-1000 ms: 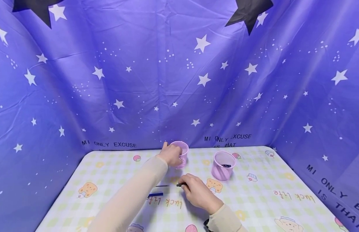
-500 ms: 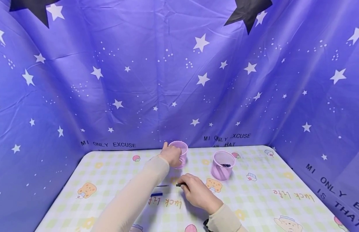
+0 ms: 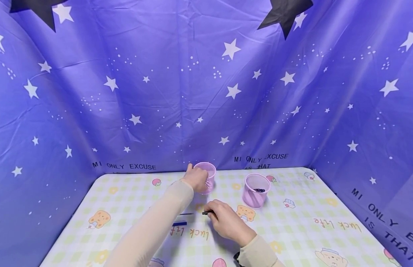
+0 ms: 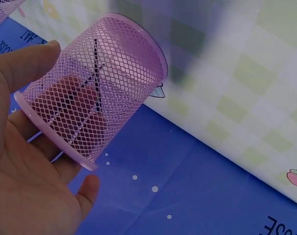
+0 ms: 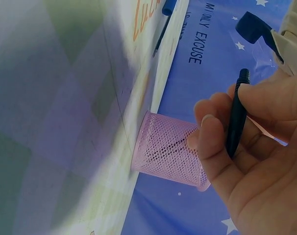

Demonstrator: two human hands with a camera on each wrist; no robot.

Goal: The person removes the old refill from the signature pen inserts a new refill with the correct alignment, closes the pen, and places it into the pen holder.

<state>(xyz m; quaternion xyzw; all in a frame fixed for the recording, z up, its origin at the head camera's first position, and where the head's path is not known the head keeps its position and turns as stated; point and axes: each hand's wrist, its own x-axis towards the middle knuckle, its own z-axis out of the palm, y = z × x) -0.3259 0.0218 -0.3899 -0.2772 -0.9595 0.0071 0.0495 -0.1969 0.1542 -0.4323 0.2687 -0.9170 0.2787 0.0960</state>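
Note:
My left hand (image 3: 196,179) grips a pink mesh pen holder (image 4: 119,54) standing at the back of the table. The thumb lies along one side, and the fingers show through the mesh in the left wrist view. Thin dark sticks (image 4: 96,63) show inside the holder. Nearer the front, my right hand (image 3: 226,222) holds a black pen (image 5: 238,115) between thumb and fingers, close over the tablecloth. Its tip pokes out to the left in the head view. Left of it lie a thin dark stick (image 3: 186,214) and a blue pen-like piece (image 3: 180,223), both partly covered by the left forearm.
A second pink mesh holder (image 3: 253,198), with dark pieces (image 3: 259,190) inside, stands right of my hands. The table wears a green-and-white checked cloth (image 3: 299,237) with cartoon prints. A blue star-printed curtain (image 3: 193,92) rises behind and at the sides.
Both hands stay nearly in place, the left on the pen holder and the right on the pen. The head view has shifted very slightly.

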